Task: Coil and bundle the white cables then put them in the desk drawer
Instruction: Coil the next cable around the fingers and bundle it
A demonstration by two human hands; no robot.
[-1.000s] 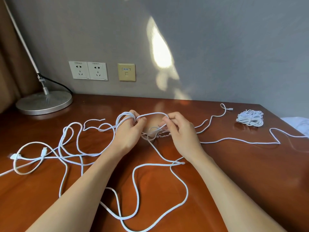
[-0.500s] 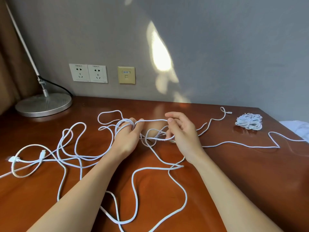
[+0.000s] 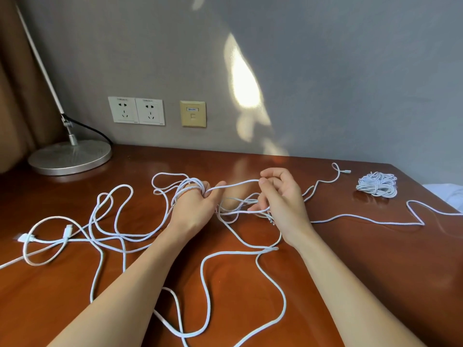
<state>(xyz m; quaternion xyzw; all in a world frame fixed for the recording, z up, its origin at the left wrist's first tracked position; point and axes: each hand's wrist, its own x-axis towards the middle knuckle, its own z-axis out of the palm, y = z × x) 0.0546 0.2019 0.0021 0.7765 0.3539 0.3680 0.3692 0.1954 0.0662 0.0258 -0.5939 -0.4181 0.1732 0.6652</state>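
Several slack loops of white cable (image 3: 205, 271) sprawl over the counter (image 3: 350, 271) nearest me, shifted slightly as length is drawn toward the hands. Just beyond, the left hand (image 3: 193, 209) grips a few turns wound round its curled fingers. The right hand (image 3: 285, 206), close against it a second ago, has swung out and pinches a strand stretched straight between them, so I judge another wrap is coming. Farther back on the right a coiled bundle (image 3: 377, 184) lies finished; most of this cable is not yet coiled, and no drawer shows.

Loose cables (image 3: 26, 238) sprawl across the desk (image 3: 375, 271), lamp (image 3: 70, 156) back-left, coiled bundle (image 3: 377, 184) back-right.
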